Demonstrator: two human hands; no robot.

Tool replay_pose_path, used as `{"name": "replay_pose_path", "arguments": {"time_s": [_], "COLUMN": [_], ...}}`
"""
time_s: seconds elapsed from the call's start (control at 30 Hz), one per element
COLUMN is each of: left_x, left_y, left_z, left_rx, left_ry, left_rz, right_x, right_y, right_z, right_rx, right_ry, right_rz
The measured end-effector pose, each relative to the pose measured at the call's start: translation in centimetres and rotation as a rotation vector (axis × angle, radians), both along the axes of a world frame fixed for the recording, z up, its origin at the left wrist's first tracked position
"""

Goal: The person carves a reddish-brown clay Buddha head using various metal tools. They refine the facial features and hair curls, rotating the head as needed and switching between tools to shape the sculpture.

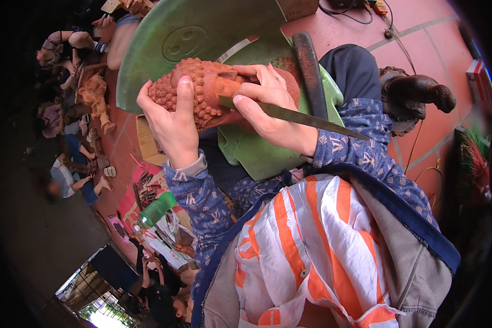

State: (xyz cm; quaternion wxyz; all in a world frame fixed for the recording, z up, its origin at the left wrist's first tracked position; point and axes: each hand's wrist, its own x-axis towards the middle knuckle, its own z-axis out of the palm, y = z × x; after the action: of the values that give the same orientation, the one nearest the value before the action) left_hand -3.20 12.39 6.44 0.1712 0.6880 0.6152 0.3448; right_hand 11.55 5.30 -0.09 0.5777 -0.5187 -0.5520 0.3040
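A reddish-brown carved head (pixel 164 87) with rows of round curls lies across a green plastic chair (pixel 213 33) in front of me. My left hand (pixel 175 123) wraps its curled end, with the thumb on top and the fingers round the far side. Gripped in my right hand (pixel 265 106) is a long flat metal file (pixel 311 121). Its tip rests against the carved face near the curls, and the rest runs back over my right wrist. Some fingers of that hand spread over the carving, hiding part of the face.
A dark curved bar (pixel 310 76) stands beside the carving. On the right, a dark carved wooden piece (pixel 415 95) sits on red tiles near cables (pixel 402 46). At lower left are a green bottle (pixel 157 209) and scattered hand tools (pixel 146 186). Several people sit farther left.
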Motion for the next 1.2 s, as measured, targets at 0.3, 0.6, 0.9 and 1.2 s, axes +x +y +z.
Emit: {"name": "replay_pose_path", "arguments": {"time_s": [0.3,0.6,0.9,1.2], "left_x": [-0.4,-0.3,-0.3,-0.3], "left_y": [-0.1,0.0,-0.3,-0.3], "left_z": [-0.4,-0.4,-0.5,-0.5], "left_rx": [0.058,0.004,0.093,0.072], "left_ry": [0.026,-0.049,0.047,0.009], "left_rz": [-0.009,-0.014,-0.006,-0.007], "right_x": [1.5,-0.2,-0.7,0.2], "right_y": [0.5,0.0,-0.3,-0.1], "right_z": [-0.4,0.7,0.6,-0.1], "right_rx": [0.047,-0.034,0.015,0.058], "right_ry": [0.114,0.045,-0.003,0.102], "right_rz": [0.066,0.0,-0.046,-0.025]}}
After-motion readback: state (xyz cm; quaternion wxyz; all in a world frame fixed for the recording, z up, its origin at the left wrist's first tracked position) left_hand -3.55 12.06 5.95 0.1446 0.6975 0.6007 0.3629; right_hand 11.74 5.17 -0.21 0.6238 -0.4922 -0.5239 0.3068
